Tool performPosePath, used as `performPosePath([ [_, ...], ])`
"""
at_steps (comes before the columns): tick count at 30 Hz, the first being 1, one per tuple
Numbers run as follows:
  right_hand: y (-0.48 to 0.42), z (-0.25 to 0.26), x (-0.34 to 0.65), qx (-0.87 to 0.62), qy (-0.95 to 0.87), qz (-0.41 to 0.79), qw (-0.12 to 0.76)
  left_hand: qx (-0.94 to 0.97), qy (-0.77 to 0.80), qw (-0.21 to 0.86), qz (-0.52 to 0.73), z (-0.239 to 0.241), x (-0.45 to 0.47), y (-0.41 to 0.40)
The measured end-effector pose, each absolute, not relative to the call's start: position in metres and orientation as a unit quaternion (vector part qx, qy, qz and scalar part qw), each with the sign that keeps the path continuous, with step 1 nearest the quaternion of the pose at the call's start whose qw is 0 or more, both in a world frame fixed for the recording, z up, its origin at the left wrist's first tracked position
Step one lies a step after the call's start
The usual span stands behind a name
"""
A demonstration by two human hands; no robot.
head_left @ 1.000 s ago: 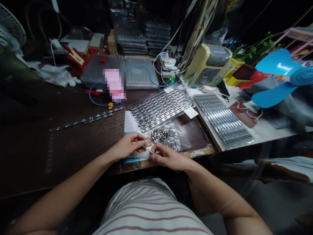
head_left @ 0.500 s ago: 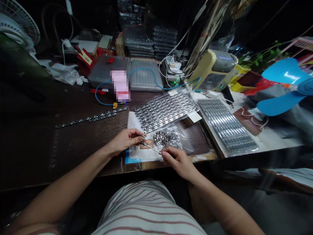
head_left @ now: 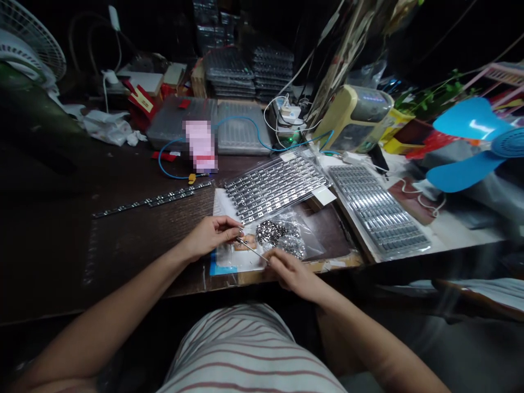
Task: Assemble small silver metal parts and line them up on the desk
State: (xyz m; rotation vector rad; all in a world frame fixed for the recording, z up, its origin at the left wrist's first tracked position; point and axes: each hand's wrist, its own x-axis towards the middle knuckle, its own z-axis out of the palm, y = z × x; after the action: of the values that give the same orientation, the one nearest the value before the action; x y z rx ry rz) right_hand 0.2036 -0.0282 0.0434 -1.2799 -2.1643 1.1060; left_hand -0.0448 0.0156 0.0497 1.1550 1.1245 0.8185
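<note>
Above the front edge of the table, my left hand is closed in a pinch of thumb and forefinger. A tiny metal part seems to be between its fingertips, mostly hidden by them. My right hand grips the near end of a thin metal rod-like tool, whose far tip meets the left fingertips. Below the tool lies a small tan block on white paper. Beside it, a heap of small shiny metal pieces rests on a clear plastic bag.
Behind the hands lies a clear tray with rows of metal strips; a second tray is at right. Joined metal strips lie at left. A pink pixelated object, a blue cable and a blue-bladed fan are farther out.
My right hand has shifted slightly left with the tool, closer to my left hand. The left hand keeps its pinch. The whole view has moved a little.
</note>
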Motion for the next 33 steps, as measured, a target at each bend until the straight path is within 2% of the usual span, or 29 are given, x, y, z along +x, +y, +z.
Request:
performPosePath([
  [3,-0.0291,0.0436,0.2023,-0.514,-0.764,0.267,0.285,0.481,0.494,0.622,0.371,0.0479,-0.0448,0.0161],
  [8,-0.0261,0.0435,0.2022,-0.448,-0.757,0.444,0.172,0.527,0.469,0.619,0.345,0.0543,-0.0454,0.0161],
  [11,-0.027,0.0434,0.203,-0.501,-0.763,0.324,0.25,0.504,0.494,0.61,0.36,0.056,-0.0431,0.016],
  [13,-0.0265,0.044,0.2043,-0.524,-0.757,0.287,0.266,0.509,0.498,0.599,0.366,0.056,-0.0427,0.0161],
  [17,-0.024,0.0459,0.2056,-0.467,-0.764,0.418,0.157,0.565,0.468,0.588,0.34,0.0555,-0.0442,0.0166],
  [18,-0.024,0.0463,0.2051,-0.458,-0.768,0.419,0.158,0.561,0.47,0.591,0.34,0.0549,-0.044,0.0169],
  [22,-0.0255,0.0476,0.2026,-0.505,-0.765,0.259,0.304,0.499,0.497,0.605,0.371,0.0518,-0.0422,0.0193],
  [23,-0.0252,0.048,0.2025,-0.511,-0.76,0.247,0.317,0.498,0.495,0.605,0.375,0.0516,-0.0423,0.0199],
  [24,-0.0245,0.0482,0.2026,-0.506,-0.761,0.273,0.301,0.509,0.488,0.602,0.375,0.0517,-0.0428,0.0204],
  [27,-0.0224,0.0483,0.2031,-0.437,-0.771,0.43,0.171,0.554,0.464,0.589,0.362,0.052,-0.0443,0.0209],
  [28,-0.0222,0.0481,0.2029,-0.427,-0.773,0.441,0.158,0.552,0.465,0.59,0.361,0.0515,-0.0443,0.0207],
  [29,-0.0224,0.048,0.2026,-0.436,-0.78,0.415,0.174,0.539,0.472,0.596,0.363,0.0508,-0.0439,0.0205],
  [31,-0.0232,0.0483,0.2013,-0.477,-0.793,0.279,0.254,0.498,0.487,0.614,0.371,0.0494,-0.0431,0.0202],
  [33,-0.0234,0.0496,0.1999,-0.499,-0.802,0.16,0.289,0.487,0.486,0.62,0.377,0.0493,-0.0437,0.02],
])
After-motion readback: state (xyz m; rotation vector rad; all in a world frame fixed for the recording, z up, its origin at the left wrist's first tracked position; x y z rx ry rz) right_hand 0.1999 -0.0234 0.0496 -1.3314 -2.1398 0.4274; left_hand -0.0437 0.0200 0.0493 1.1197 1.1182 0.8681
